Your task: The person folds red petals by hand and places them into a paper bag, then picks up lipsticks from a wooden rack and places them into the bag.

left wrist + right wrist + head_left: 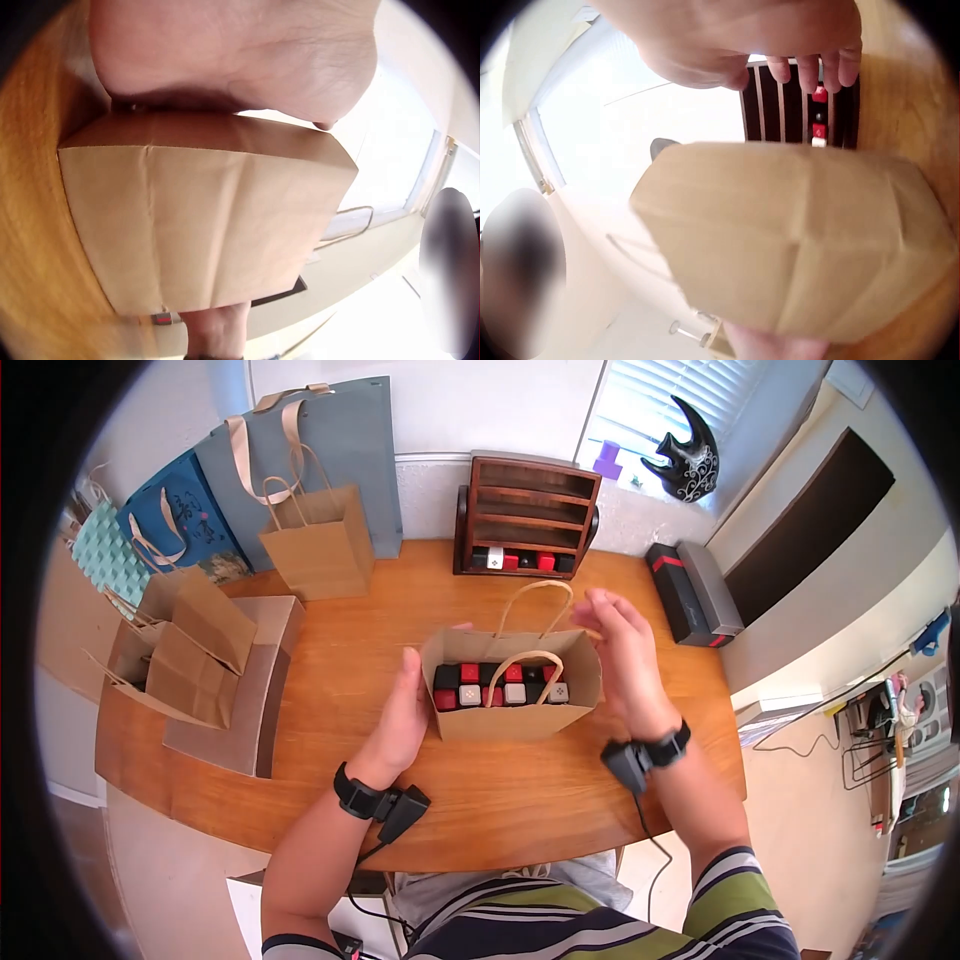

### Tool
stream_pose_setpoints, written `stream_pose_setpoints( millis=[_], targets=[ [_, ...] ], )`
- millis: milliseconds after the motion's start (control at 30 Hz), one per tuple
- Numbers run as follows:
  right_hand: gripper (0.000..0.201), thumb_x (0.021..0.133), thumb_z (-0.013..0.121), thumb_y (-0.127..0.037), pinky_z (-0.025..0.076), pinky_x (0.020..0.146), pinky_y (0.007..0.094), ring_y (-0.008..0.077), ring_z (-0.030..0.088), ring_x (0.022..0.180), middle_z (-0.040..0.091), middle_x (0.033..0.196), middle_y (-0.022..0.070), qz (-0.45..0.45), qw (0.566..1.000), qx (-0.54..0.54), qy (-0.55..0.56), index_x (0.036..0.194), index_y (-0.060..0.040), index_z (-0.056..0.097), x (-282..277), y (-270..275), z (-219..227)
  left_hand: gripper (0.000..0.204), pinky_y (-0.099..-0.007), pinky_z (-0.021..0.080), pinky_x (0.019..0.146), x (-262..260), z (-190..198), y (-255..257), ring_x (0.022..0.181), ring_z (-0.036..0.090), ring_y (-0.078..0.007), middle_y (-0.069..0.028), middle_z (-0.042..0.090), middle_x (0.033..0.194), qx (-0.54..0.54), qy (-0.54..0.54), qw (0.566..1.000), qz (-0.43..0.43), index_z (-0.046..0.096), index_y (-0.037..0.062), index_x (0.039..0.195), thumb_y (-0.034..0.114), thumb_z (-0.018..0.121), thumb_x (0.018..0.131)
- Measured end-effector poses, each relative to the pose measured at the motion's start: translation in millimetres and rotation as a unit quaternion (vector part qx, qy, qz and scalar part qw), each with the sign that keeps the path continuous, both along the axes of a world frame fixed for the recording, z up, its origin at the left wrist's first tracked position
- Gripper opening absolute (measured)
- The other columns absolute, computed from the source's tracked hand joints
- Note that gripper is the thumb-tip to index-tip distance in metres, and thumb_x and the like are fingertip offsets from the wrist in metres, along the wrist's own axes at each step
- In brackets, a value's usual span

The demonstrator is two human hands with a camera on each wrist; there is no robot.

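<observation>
A brown paper bag point(510, 726) with two twisted handles point(530, 656) stands upright in front of me. Inside it sit rows of small red, black and white dotted cubes point(470, 696). My left hand point(402, 705) lies along the bag's left side with the thumb up and the fingers mostly hidden behind it; the left wrist view has its palm point(232, 60) right at the bag's narrow side. Beside the upper right edge is my right hand point(625, 650), its fingers loosely bent. The right wrist view shows those fingers point(808, 73) spread with nothing between them.
A dark wooden tiered rack point(530, 510) holds similar cubes on its bottom shelf. Back left stand another paper bag point(318, 545), a large grey bag point(350, 450) and a blue bag point(185, 520). More paper bags point(190, 670) rest on a flat box point(262, 705). Dark boxes point(690, 595) lie back right.
</observation>
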State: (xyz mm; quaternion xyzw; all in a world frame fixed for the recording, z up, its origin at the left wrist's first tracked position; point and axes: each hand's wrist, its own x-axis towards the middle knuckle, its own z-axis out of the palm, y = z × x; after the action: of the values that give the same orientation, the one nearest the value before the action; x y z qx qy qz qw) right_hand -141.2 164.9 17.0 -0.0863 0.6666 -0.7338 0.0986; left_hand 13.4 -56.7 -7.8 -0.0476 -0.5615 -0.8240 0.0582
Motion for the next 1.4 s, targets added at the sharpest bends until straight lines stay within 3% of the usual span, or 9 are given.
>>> stream_pose_setpoints(
  millis=[67,133,200,367,600,900,1033,1133,1400],
  targets=[
    [0.052,0.097,0.073,-0.04,0.05,0.098,0.0413,0.0248,0.064,0.111,0.069,0.12,0.0115,-0.068,0.987,0.101,0.107,0.129,-0.0003,0.062,-38,-6,-9,0.083,-0.0385,0.032,0.123,1,-3,-2,0.145,0.045,-0.0226,-0.0111,0.05,0.156,0.011,-0.006,1.0,-0.016,0.037,0.0023,0.159,0.066,0.02,0.11],
    [0.054,0.091,0.08,-0.036,0.053,0.093,0.0416,0.0272,0.066,0.107,0.069,0.116,0.014,-0.127,0.928,0.204,0.285,0.127,0.0006,0.062,-81,-13,-37,0.081,-0.0376,0.031,0.122,0,-4,-6,0.145,0.045,-0.0223,-0.0111,0.05,0.156,0.017,-0.013,1.0,-0.016,0.041,0.0016,0.157,0.065,0.02,0.11],
    [0.058,0.087,0.084,-0.036,0.054,0.091,0.0415,0.0291,0.066,0.106,0.068,0.114,0.0168,-0.132,0.879,0.294,0.351,0.126,0.0013,0.062,-80,-21,-27,0.081,-0.0369,0.031,0.122,2,2,-5,0.144,0.045,-0.0223,-0.0112,0.05,0.156,0.009,-0.017,1.0,-0.005,0.043,0.0008,0.155,0.064,0.02,0.111],
    [0.06,0.08,0.088,-0.045,0.055,0.085,0.0433,0.0324,0.069,0.099,0.07,0.108,0.0153,-0.181,0.81,0.439,0.345,0.116,-0.0024,0.064,-56,-43,1,0.081,-0.0355,0.03,0.122,2,5,-5,0.143,0.045,-0.0224,-0.0119,0.053,0.153,-0.016,0.002,1.0,0.003,0.047,-0.0016,0.152,0.063,0.02,0.111],
    [0.059,0.082,0.083,-0.055,0.054,0.077,0.0463,0.0341,0.071,0.096,0.074,0.101,0.0128,-0.198,0.768,0.492,0.359,0.11,-0.0062,0.065,-61,-53,-6,0.08,-0.0352,0.032,0.121,2,5,-4,0.141,0.047,-0.0217,-0.0134,0.052,0.153,-0.006,0.0,1.0,-0.005,0.045,-0.0032,0.152,0.061,0.023,0.112],
    [0.054,0.089,0.075,-0.057,0.052,0.07,0.0464,0.0329,0.072,0.078,0.074,0.082,0.0122,-0.144,0.718,0.544,0.409,0.106,-0.0074,0.065,-60,-58,-1,0.079,-0.0351,0.035,0.12,4,1,-5,0.14,0.047,-0.0212,-0.0143,0.052,0.152,-0.019,-0.018,1.0,-0.006,0.041,-0.0051,0.154,0.061,0.027,0.112],
    [0.052,0.089,0.075,-0.056,0.051,0.062,0.0454,0.0328,0.071,0.072,0.071,0.076,0.0124,-0.149,0.689,0.535,0.465,0.102,-0.0068,0.063,-63,-59,-3,0.079,-0.0349,0.036,0.119,4,-1,-5,0.14,0.048,-0.0215,-0.0139,0.052,0.152,-0.015,-0.013,1.0,-0.015,0.041,-0.0037,0.154,0.062,0.026,0.112],
    [0.047,0.084,0.083,-0.046,0.054,0.067,0.0462,0.035,0.073,0.077,0.073,0.077,0.0123,-0.143,0.7,0.544,0.44,0.107,-0.0094,0.065,-61,-59,0,0.08,-0.035,0.036,0.119,4,2,-5,0.139,0.048,-0.0217,-0.0136,0.052,0.152,-0.016,-0.006,1.0,-0.021,0.042,-0.003,0.154,0.063,0.026,0.111],
    [0.036,0.085,0.082,-0.038,0.054,0.065,0.0468,0.0354,0.072,0.075,0.073,0.076,0.0129,-0.113,0.67,0.546,0.49,0.101,-0.0107,0.065,-67,-56,-1,0.081,-0.0383,0.033,0.121,2,-5,-6,0.143,0.046,-0.022,-0.0113,0.051,0.155,-0.045,0.005,0.999,0.001,0.043,0.0008,0.155,0.065,0.023,0.11]
  ],
)
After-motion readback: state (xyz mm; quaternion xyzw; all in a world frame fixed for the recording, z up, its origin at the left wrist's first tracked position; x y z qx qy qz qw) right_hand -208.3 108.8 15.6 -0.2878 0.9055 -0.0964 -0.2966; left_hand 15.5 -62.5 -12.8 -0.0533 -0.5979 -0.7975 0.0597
